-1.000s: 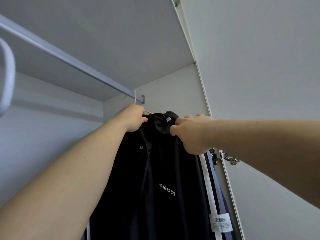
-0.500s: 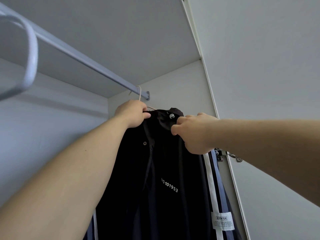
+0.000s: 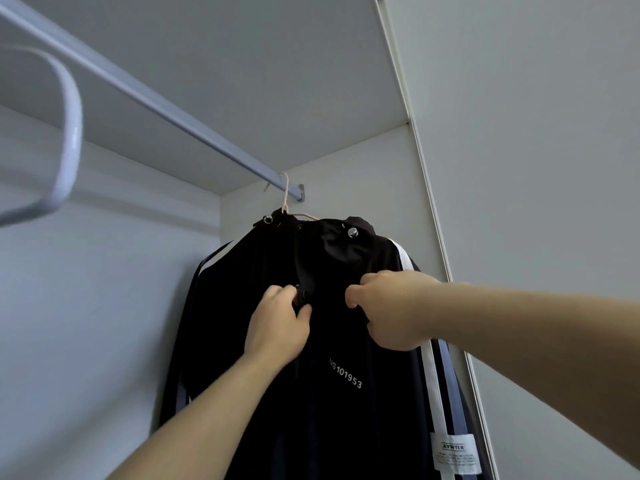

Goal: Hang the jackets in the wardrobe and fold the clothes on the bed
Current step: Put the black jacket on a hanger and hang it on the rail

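The black jacket hangs on a pale hanger hooked over the wardrobe rail, above both hands; the left hand pinches its front placket, the right hand grips fabric just beside

I have one view only, from the camera worn on the head. It sits inside the open wardrobe and tilts upward, facing the rail from below and from its left end. The rail runs away toward the far right corner, with the shelf underside above it. A pale hanger loop near the rail's close end looms large and blurred. Below the rail's far end, the dark jacket hangs within arm's reach.
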Motion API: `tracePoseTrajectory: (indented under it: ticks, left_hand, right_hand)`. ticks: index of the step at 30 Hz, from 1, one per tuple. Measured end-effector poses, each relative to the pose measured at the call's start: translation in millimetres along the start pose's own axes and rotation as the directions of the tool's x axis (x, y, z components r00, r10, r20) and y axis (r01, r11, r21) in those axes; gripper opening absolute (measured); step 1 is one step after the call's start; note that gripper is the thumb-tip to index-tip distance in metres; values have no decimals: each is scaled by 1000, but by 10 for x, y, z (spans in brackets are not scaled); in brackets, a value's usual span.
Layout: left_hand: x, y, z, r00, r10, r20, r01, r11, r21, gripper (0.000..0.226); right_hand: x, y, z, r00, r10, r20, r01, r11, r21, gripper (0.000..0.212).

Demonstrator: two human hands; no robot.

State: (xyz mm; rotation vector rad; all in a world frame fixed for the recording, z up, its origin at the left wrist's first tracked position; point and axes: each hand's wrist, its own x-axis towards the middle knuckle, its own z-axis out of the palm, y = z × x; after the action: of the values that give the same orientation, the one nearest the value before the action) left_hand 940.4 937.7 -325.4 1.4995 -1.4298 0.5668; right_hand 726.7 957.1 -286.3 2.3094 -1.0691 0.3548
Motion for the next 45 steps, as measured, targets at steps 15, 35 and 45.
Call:
tracePoseTrajectory:
  ticks: [15, 35, 45]
  left_hand:
    - [-229, 393, -49, 991, -90, -100, 49, 935, -351, 16]
    - [179, 372, -220, 907, -327, 264, 391, 426, -816, 14]
    - [348, 210, -241, 815, -420, 399, 550, 344, -761, 28]
  right_hand:
    - [347, -279, 164, 940, 314, 136, -167, 75, 983, 57]
    - [586, -293, 210, 895, 446, 16, -93, 153, 984, 28]
    - [577, -319, 209, 892, 440, 99, -163, 110, 981, 32]
